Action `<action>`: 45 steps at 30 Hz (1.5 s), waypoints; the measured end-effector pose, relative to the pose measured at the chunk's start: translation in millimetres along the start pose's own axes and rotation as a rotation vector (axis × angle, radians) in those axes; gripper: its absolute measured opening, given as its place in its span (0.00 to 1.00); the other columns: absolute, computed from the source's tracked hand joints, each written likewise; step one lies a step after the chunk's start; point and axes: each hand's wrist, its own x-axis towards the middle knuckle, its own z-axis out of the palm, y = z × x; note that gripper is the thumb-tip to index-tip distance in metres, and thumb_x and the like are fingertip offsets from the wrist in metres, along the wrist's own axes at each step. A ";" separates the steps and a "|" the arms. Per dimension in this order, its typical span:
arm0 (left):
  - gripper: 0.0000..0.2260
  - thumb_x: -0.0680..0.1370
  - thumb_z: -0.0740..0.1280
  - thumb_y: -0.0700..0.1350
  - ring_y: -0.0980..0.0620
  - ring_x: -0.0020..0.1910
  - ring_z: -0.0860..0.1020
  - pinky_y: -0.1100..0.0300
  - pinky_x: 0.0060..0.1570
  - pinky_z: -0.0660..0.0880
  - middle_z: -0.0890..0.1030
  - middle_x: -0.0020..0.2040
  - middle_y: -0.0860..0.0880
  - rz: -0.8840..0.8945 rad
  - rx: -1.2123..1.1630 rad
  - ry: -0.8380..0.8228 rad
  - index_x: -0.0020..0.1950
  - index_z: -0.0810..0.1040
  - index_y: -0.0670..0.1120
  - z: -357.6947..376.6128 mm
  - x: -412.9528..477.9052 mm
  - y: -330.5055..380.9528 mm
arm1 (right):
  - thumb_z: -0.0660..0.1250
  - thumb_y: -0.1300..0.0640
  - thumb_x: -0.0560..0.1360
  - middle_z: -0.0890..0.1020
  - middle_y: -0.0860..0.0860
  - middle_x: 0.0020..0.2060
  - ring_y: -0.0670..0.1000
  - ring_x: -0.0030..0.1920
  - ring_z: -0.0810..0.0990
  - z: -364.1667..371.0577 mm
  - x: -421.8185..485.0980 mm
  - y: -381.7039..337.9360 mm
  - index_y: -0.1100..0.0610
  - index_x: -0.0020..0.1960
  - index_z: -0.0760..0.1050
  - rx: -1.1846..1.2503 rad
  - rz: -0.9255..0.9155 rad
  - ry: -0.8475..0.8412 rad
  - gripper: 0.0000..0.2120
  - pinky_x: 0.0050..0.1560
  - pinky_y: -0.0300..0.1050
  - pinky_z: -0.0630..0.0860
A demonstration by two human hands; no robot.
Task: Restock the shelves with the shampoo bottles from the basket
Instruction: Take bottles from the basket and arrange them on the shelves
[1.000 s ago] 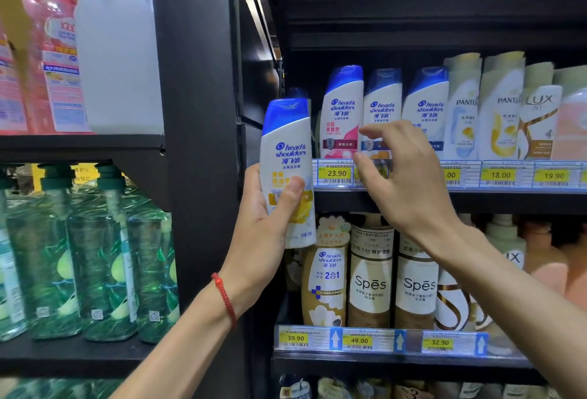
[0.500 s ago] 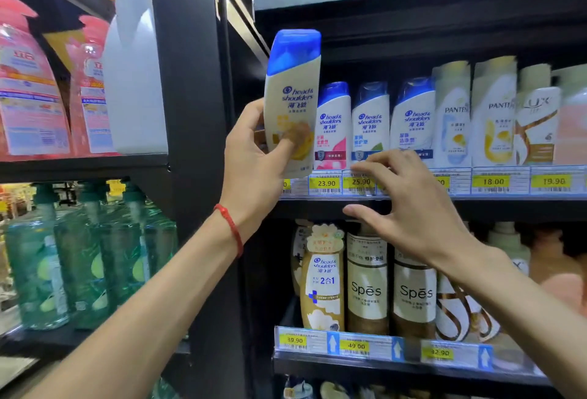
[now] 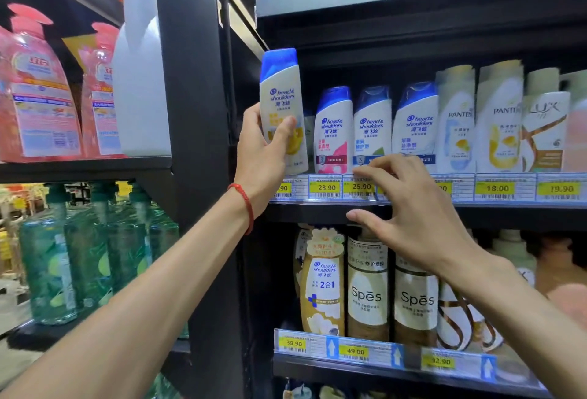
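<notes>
- Nearest to us are two bare forearms that reach up from the lower edge; the left wrist carries a red cord bracelet.
- The right hand is in front of the price strip of the upper shelf. Its fingers are spread wide and hold nothing. We cannot tell if the tips touch the strip.
- The left hand grips the shampoo bottle: the thumb lies on the front label and the other fingers are curled round the back.
- This bottle is white with a blue cap and a yellow label. It is nearly upright at the left end of the upper shelf, higher than its neighbours. Its base is at the level of the shelf edge, but we cannot tell if it stands on the shelf.
- Just beside it, on the same shelf, stand the pink-label bottle, the green-label bottle and the blue-label bottle, then Pantene bottles and a Lux bottle.
- On the lower shelf we see a gold bottle and Spes bottles.
- To the left of the black post are green pump bottles below, and pink bottles with a white jug above.
</notes>
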 end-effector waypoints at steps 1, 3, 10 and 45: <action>0.15 0.83 0.66 0.47 0.63 0.50 0.82 0.68 0.43 0.80 0.80 0.58 0.52 -0.005 0.002 -0.001 0.69 0.70 0.46 0.2 0.7 -0.8 | 0.71 0.39 0.72 0.76 0.47 0.60 0.51 0.62 0.72 0.6 0.0 -0.1 0.51 0.71 0.75 0.001 0.002 0.003 0.30 0.54 0.51 0.78; 0.15 0.84 0.65 0.47 0.61 0.52 0.82 0.65 0.44 0.81 0.80 0.59 0.52 -0.027 0.008 -0.012 0.69 0.69 0.46 -0.2 1.2 -3.2 | 0.71 0.40 0.72 0.76 0.47 0.60 0.51 0.62 0.72 0.9 -0.2 -0.4 0.51 0.71 0.76 0.007 0.006 0.010 0.30 0.54 0.51 0.78; 0.17 0.86 0.60 0.47 0.54 0.60 0.79 0.56 0.58 0.78 0.77 0.63 0.51 -0.099 0.155 -0.178 0.74 0.63 0.49 -4.5 -4.9 -19.4 | 0.72 0.41 0.72 0.76 0.49 0.59 0.52 0.62 0.72 3.9 -1.9 -0.5 0.53 0.71 0.76 0.022 0.005 0.035 0.30 0.55 0.52 0.78; 0.19 0.77 0.73 0.50 0.55 0.52 0.82 0.61 0.49 0.81 0.81 0.57 0.49 0.075 0.434 0.120 0.64 0.72 0.46 10.3 -21.2 -40.1 | 0.74 0.43 0.74 0.76 0.49 0.60 0.52 0.62 0.72 12.0 -4.5 7.2 0.53 0.71 0.76 0.034 -0.024 0.058 0.29 0.57 0.47 0.74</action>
